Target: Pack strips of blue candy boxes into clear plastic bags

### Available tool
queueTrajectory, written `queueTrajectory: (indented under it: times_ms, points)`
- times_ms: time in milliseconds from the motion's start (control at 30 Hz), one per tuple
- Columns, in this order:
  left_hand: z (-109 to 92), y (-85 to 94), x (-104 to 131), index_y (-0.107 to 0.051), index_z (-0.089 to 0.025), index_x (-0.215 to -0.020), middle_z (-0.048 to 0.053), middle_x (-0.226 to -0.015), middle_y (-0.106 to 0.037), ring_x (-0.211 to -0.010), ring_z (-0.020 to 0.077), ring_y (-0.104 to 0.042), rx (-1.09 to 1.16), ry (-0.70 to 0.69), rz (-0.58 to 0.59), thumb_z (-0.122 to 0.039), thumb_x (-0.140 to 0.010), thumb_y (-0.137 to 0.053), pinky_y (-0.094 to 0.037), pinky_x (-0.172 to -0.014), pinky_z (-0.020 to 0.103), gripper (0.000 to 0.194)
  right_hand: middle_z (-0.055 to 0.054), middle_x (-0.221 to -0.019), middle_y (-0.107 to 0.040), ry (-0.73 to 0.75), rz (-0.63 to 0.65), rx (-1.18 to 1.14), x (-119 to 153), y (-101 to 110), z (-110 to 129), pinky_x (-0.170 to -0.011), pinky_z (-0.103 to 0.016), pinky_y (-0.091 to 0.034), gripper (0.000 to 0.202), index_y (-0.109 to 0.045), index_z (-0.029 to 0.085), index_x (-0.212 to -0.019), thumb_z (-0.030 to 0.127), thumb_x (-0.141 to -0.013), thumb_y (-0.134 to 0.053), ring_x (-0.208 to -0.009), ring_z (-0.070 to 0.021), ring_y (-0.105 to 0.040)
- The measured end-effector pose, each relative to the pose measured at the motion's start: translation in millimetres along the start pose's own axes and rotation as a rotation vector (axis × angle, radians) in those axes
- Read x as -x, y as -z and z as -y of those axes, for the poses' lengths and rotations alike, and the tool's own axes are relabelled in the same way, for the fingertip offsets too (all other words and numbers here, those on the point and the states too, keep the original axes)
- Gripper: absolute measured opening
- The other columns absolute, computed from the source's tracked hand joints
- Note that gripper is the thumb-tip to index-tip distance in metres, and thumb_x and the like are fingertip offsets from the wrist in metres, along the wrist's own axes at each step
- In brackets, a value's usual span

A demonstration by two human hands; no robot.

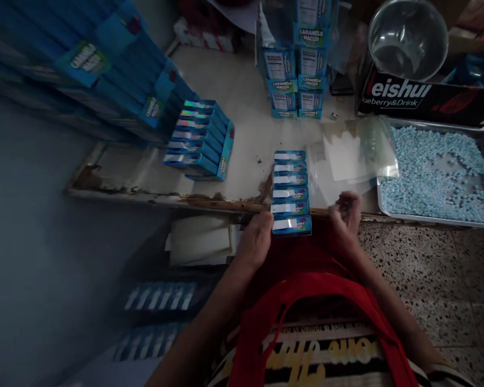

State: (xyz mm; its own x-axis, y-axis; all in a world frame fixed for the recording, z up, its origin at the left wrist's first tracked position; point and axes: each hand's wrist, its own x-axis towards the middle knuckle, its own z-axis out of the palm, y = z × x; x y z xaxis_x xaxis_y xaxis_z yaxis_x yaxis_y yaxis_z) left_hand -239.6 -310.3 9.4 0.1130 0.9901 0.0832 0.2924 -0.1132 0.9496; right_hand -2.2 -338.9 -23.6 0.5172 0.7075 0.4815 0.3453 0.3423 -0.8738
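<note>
Blue boxes (290,193) are gripped by the left hand (258,236) at the desk's (244,134) front edge; the right hand (348,217) is loosely curled; pellets (427,185) are contained in the metal tray (439,219).

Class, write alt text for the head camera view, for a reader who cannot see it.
A person in a red apron holds the near end of a row of small blue boxes with the left hand, the right hand empty beside it. Around them are stacked blue candy cartons and a metal tray of pale blue pieces.
</note>
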Motion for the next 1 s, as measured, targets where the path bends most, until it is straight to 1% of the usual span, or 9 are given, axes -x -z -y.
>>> queueTrajectory:
  times_ms: [100,200,233,333,400,533,700,867,1000]
  points:
    - [-2.0,29.0,0.0,-0.084,-0.019,-0.116,0.015,-0.116,-0.082,-0.11,0.0328,-0.077,-0.36,-0.249,-0.172,-0.068,-0.104,-0.061,-0.06,-0.097,0.045,0.056,-0.009,-0.124,-0.061,0.118,0.225,0.182,-4.7,-8.8,-20.3,-0.092,-0.041,-0.056,0.05,-0.053,0.025,-0.132,0.019,-0.085,-0.068,-0.11,-0.025,-0.062]
    - [-0.2,41.6,-23.0,-0.081,-0.019,-0.116,0.01,-0.113,-0.081,-0.101,0.0231,-0.079,-0.368,-0.406,-0.251,-0.04,-0.105,-0.068,-0.064,-0.09,0.034,0.027,-0.011,-0.126,-0.062,0.237,0.229,0.26,-21.0,-27.3,-33.5,-0.098,-0.046,-0.057,0.052,-0.054,0.024,-0.134,0.015,-0.084,-0.066,-0.114,-0.0271,-0.062]
    - [4.0,40.9,-33.5,-0.077,-0.02,-0.122,0.01,-0.122,-0.079,-0.108,0.0226,-0.078,-0.287,-0.393,-0.219,-0.036,-0.099,-0.075,-0.065,-0.093,0.033,0.028,-0.011,-0.126,-0.063,0.269,0.232,0.245,-25.3,-31.8,-35.2,-0.099,-0.046,-0.057,0.054,-0.053,0.024,-0.136,0.014,-0.084,-0.065,-0.112,-0.0265,-0.062]
    - [23.1,26.3,-58.9,-0.06,-0.023,-0.147,0.015,-0.16,-0.06,-0.142,0.0277,-0.066,-0.02,-0.254,-0.004,-0.036,-0.084,-0.088,-0.063,-0.112,0.039,0.07,-0.009,-0.128,-0.063,0.268,0.303,0.117,-27.8,-33.8,-30.9,-0.095,-0.042,-0.057,0.057,-0.051,0.025,-0.145,0.015,-0.09,-0.064,-0.107,-0.0228,-0.065]
    - [34.3,10.1,-63.6,-0.056,-0.024,-0.151,0.016,-0.161,-0.06,-0.144,0.0301,-0.065,0.118,-0.162,0.095,-0.04,-0.081,-0.091,-0.061,-0.116,0.043,0.08,-0.009,-0.13,-0.064,0.204,0.319,0.075,-23.4,-29.6,-22.0,-0.094,-0.039,-0.057,0.053,-0.053,0.026,-0.147,0.017,-0.096,-0.064,-0.109,-0.0213,-0.065]
    - [39.8,-16.1,-48.6,-0.066,-0.023,-0.139,0.012,-0.136,-0.076,-0.122,0.0279,-0.077,0.2,-0.119,-0.075,-0.046,-0.087,-0.087,-0.065,-0.103,0.039,0.061,-0.007,-0.121,-0.066,0.18,0.226,0.087,-21.5,-30.1,0.1,-0.084,-0.034,-0.056,0.038,-0.064,0.025,-0.131,0.016,-0.094,-0.068,-0.1,-0.0187,-0.064]
    - [32.2,-14.2,-33.7,-0.079,-0.02,-0.12,0.007,-0.112,-0.083,-0.1,0.0233,-0.081,-0.052,-0.21,-0.256,-0.045,-0.1,-0.074,-0.065,-0.097,0.039,0.033,-0.004,-0.103,-0.074,0.225,0.206,0.184,-33.0,-41.5,15.7,-0.081,-0.034,-0.058,0.015,-0.07,0.024,-0.118,0.022,-0.104,-0.063,-0.088,-0.0175,-0.068]
    - [30.4,-9.9,-34.3,-0.073,-0.022,-0.137,0.01,-0.131,-0.08,-0.12,0.0275,-0.077,-0.118,-0.188,-0.162,-0.043,-0.096,-0.077,-0.06,-0.112,0.043,0.046,-0.005,-0.116,-0.071,0.01,0.347,0.235,-24.1,-29.1,9.4,-0.082,-0.031,-0.057,0.051,-0.065,0.026,-0.138,0.011,-0.089,-0.066,-0.096,-0.017,-0.068]
    - [36.0,-13.5,-40.4,-0.068,-0.021,-0.136,0.008,-0.12,-0.081,-0.104,0.0225,-0.08,0.129,-0.013,-0.17,-0.04,-0.09,-0.083,-0.064,-0.091,0.032,0.052,-0.011,-0.135,-0.063,-0.029,0.334,0.264,-12.1,-23.9,7.0,-0.089,-0.037,-0.057,0.062,-0.053,0.025,-0.148,0.017,-0.087,-0.067,-0.109,-0.021,-0.065]
